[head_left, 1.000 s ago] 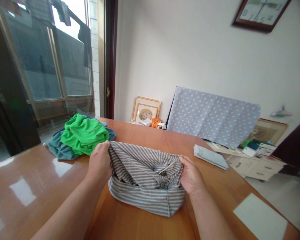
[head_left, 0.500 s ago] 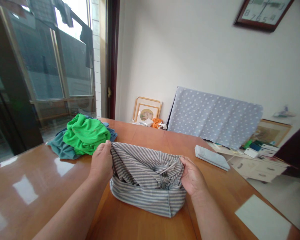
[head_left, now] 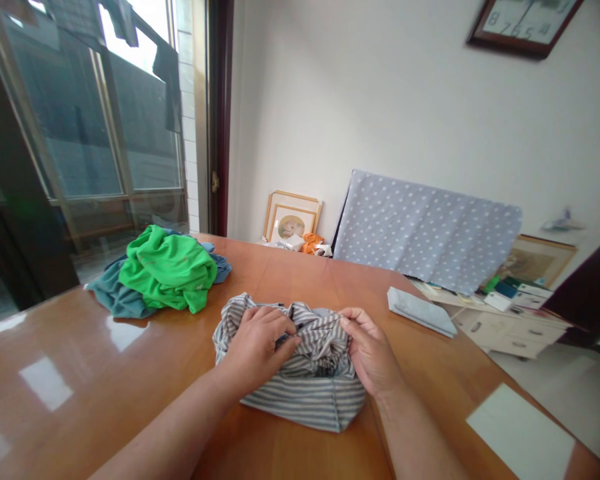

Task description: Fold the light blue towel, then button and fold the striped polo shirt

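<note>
A grey-and-white striped garment [head_left: 305, 397] lies bunched on the table in front of me, its front part flat and its upper part crumpled. My left hand [head_left: 260, 343] rests over its left and middle folds, fingers curled into the cloth with the thumb close to the fingertips. Pinched between the thumb and fingers of my right hand [head_left: 373, 350] is the garment's upper right edge. Some of the cloth under my left palm is hidden. The kind of garment does not show clearly.
On the glossy wooden table [head_left: 145, 400], a heap with a bright green cloth [head_left: 170, 267] on top of blue-green ones [head_left: 125, 293] lies at the left. A folded pale blue cloth [head_left: 420, 312] and a white sheet [head_left: 523, 430] are at the right. Behind hangs a dotted cover [head_left: 425, 230].
My left hand has left the garment's upper left corner and moved right, onto its middle folds. The stretched opening has slackened and crumpled. My right hand keeps its hold, slightly further left.
</note>
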{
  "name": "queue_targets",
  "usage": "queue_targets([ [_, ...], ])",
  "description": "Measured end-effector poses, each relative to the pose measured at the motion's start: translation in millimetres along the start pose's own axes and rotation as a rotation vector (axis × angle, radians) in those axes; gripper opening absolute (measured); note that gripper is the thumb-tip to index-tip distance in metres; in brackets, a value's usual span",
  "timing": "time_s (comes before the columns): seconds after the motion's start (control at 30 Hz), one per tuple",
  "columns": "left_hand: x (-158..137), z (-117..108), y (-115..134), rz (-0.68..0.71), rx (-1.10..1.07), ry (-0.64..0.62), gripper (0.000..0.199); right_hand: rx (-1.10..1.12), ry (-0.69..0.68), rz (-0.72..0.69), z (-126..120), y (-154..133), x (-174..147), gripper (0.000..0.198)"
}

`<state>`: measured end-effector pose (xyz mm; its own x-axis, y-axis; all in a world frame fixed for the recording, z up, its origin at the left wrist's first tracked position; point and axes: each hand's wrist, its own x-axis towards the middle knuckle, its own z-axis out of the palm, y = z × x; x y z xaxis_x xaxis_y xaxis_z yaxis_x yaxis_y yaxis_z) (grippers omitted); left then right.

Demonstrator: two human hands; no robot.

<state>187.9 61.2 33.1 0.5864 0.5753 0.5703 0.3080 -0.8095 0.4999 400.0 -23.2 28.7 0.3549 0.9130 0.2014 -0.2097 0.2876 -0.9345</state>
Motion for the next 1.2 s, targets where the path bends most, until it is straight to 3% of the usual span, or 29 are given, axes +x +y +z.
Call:
queue_targets([
  [0.17,3.5,-0.5,-5.6,-0.182,-0.258,0.168,0.025,-0.039,0.035,-0.015,-2.0,2.8,0.7,0.025],
  [0.3,5.4,-4.3,-4.3,-0.280,-0.399,0.278,0.031,-0.258,0.087,-0.110,-1.8,6.1,-1.2,0.026],
  [0.53,7.2,-9.4,-12.3,-0.450,-0.662,0.356,0.033,-0.685,-0.025,-0.335,-2.0,5.2,-0.2,0.022],
  [0.6,7.4,-11.5,-15.6,-0.465,-0.727,0.387,0.035,-0.607,0.004,-0.264,-5.2,6.4,2.1,0.022],
  [0.7,8.3,-13.5,-17.4,-0.478,-0.776,0.403,0.036,-0.321,0.073,-0.095,-10.0,7.3,4.5,0.024],
  [0.83,10.1,-13.6,-15.3,-0.509,-0.756,0.386,0.037,-0.091,0.109,-0.027,-11.2,5.2,5.6,0.028],
  [1.03,8.8,-20.7,-12.3,-0.433,-0.658,0.329,0.039,-0.099,0.140,-0.042,-13.6,1.9,6.9,0.031],
  [1.2,1.4,-25.7,-6.1,-0.242,-0.502,-0.012,0.048,-0.448,0.188,-0.034,-20.1,-1.5,6.4,0.047],
])
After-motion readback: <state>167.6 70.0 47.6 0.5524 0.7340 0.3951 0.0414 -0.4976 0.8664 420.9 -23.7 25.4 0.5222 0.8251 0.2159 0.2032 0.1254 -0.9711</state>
